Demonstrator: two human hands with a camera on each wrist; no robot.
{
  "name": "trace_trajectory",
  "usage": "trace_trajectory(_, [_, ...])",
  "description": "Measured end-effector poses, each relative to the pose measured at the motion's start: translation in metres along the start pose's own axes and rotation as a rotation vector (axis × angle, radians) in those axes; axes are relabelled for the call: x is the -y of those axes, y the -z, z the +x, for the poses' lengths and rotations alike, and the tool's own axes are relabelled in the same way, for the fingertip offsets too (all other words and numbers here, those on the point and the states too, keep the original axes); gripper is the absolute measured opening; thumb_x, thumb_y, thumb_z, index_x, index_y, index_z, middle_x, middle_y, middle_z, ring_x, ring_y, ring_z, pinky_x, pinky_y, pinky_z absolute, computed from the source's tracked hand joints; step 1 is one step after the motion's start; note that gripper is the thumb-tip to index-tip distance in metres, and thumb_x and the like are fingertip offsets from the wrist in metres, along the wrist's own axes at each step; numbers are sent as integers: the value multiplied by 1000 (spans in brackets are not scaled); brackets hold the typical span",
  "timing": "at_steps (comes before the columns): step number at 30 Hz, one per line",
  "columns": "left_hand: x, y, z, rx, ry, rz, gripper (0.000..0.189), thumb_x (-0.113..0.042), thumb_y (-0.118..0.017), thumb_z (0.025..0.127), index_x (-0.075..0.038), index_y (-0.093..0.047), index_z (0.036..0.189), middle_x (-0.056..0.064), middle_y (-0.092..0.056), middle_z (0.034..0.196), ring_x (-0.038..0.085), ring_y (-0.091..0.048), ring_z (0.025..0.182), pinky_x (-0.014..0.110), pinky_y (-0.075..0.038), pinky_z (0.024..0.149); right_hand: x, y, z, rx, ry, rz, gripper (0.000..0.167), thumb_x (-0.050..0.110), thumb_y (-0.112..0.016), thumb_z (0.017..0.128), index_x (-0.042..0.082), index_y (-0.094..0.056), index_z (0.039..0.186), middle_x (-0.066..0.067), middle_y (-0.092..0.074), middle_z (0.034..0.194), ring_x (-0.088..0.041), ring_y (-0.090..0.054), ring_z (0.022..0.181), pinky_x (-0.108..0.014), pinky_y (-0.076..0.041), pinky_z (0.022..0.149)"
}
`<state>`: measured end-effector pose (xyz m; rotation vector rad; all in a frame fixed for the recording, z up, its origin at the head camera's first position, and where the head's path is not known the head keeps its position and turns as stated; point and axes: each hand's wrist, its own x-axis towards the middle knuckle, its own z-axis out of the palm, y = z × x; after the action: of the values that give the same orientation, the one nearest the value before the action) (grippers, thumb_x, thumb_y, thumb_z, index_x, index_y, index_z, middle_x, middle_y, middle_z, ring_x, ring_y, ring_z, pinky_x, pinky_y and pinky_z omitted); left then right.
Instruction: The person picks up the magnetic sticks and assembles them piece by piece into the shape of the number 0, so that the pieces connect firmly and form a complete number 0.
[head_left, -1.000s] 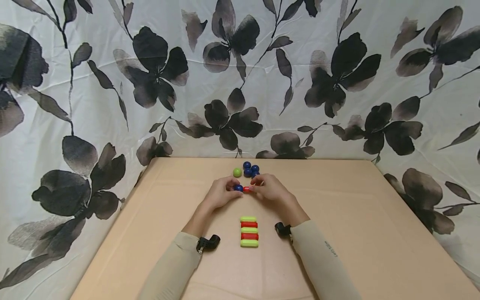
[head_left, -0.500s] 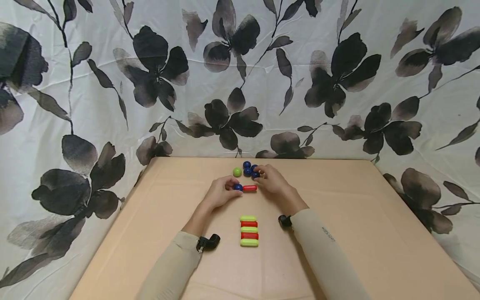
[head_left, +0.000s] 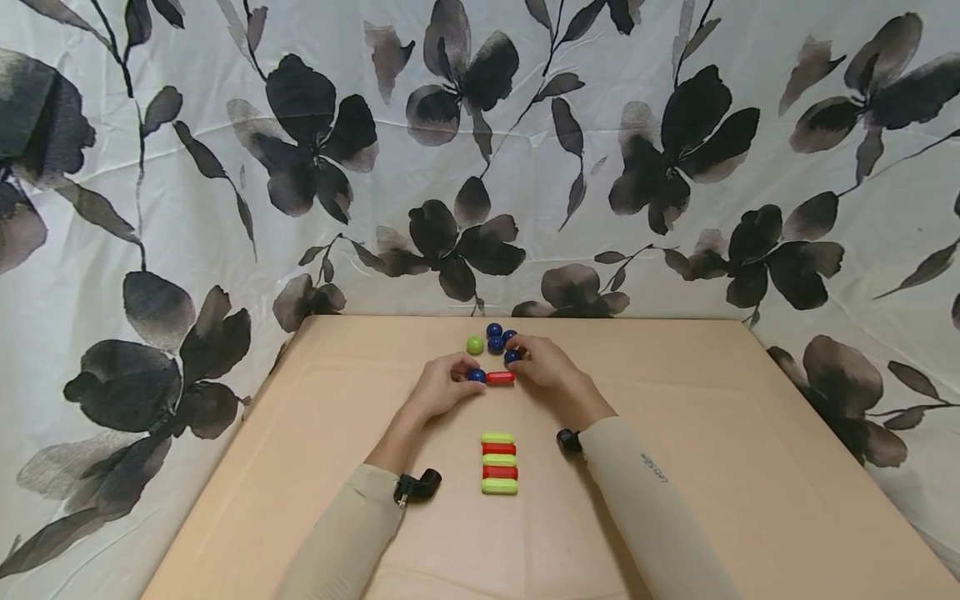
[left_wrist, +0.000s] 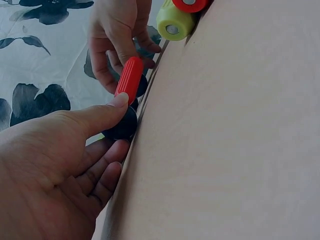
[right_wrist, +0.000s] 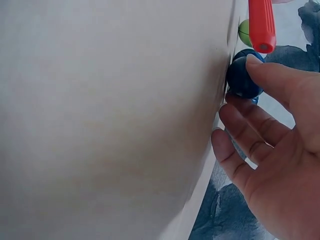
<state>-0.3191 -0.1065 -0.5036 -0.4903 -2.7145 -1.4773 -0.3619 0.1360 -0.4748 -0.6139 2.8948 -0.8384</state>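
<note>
My left hand (head_left: 437,386) pinches a dark blue ball (head_left: 476,376) between thumb and fingers. A ribbed red rod (head_left: 500,378) extends rightward from that ball, its left end touching it. Beyond the rod's right end, my right hand (head_left: 553,367) holds a second blue ball (head_left: 512,357) between thumb and fingertips. In the right wrist view this blue ball (right_wrist: 242,80) sits under the thumb, with the red rod's (right_wrist: 262,25) flat end a little apart from it. In the left wrist view the thumb lies at the joint of ball and red rod (left_wrist: 129,79).
Several blue balls (head_left: 495,343) cluster behind the hands, with a green ball (head_left: 475,345) to their left. Nearer the person, yellow-green rods and red rods (head_left: 499,472) lie side by side in a column on the tan table (head_left: 675,417). A floral cloth (head_left: 562,167) hangs behind.
The right hand has let go of the red rod and moved back to the blue balls. It has taken one and drawn it slightly nearer. The left hand has stayed put.
</note>
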Motion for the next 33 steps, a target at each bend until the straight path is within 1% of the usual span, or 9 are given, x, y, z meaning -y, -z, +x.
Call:
trace_trajectory(5, [0, 0, 1, -3, -4, 6, 30, -24, -86, 88, -17, -73, 114, -1, -74, 102, 16, -64, 88, 32, -54, 81, 2, 2, -2, 28, -8, -11, 36, 23, -71, 101, 14, -65, 135, -13, -67, 129, -28, -61, 111, -48, -50, 106])
trace_trajectory(9, [-1, -1, 0, -5, -4, 4, 30, -24, -86, 88, -16, -74, 114, 0, -74, 103, 16, -65, 90, 31, -54, 82, 1, 4, -6, 32, -23, -7, 35, 22, -71, 100, 13, -65, 133, -13, -67, 123, -28, -61, 107, -47, -51, 102])
trace_trajectory(14, [-1, -1, 0, -7, -1, 0, 30, -23, -86, 87, -15, -74, 114, 1, -75, 104, 17, -65, 90, 33, -55, 83, -5, 4, -15, 46, -40, 93, 28, 17, -73, 98, 12, -64, 125, -12, -67, 113, -28, -60, 100, -44, -51, 94])
trace_trajectory(17, [0, -1, 1, -14, -4, 1, 30, -23, -87, 87, -15, -74, 114, 1, -75, 103, 17, -66, 90, 33, -55, 83, -13, 3, -20, 54, -55, 227, 26, 18, -73, 98, 15, -64, 123, -11, -66, 114, -28, -59, 103, -43, -49, 92])
trace_trajectory(19, [0, 0, 1, -11, -7, 0, 31, -23, -86, 87, -15, -74, 114, 1, -75, 104, 16, -66, 90, 33, -55, 83, -22, 1, -24, 45, -76, 361, 27, 20, -73, 99, 15, -64, 124, -11, -66, 116, -27, -58, 104, -40, -47, 91])
trace_trajectory(22, [1, 1, 2, 2, -12, 7, 31, -24, -86, 88, -14, -74, 115, 1, -75, 104, 16, -66, 91, 32, -55, 83, -34, -2, -31, -3, -124, 612, 32, 20, -72, 99, 13, -62, 129, -11, -66, 118, -26, -59, 104, -35, -47, 88])
trace_trajectory(26, [2, 4, 1, 4, -9, 17, 32, -24, -86, 88, -14, -74, 116, 2, -75, 104, 16, -66, 92, 32, -55, 84, -41, -3, -36, -86, -136, 801, 38, 17, -72, 99, 7, -59, 133, -12, -64, 117, -25, -61, 97, -31, -53, 82])
trace_trajectory(30, [2, 3, 1, -3, -10, 13, 32, -23, -86, 87, -15, -74, 116, 2, -76, 105, 17, -66, 91, 33, -55, 84, -33, 1, -39, -91, -103, 744, 38, 17, -72, 99, 7, -60, 133, -14, -63, 118, -27, -59, 96, -32, -54, 78])
trace_trajectory(33, [1, 0, 1, -7, -15, 8, 31, -22, -86, 87, -15, -74, 115, 2, -76, 104, 17, -65, 90, 33, -54, 83, -24, 4, -42, -68, -81, 629, 34, 15, -73, 98, 10, -61, 130, -14, -64, 120, -29, -58, 100, -35, -51, 81])
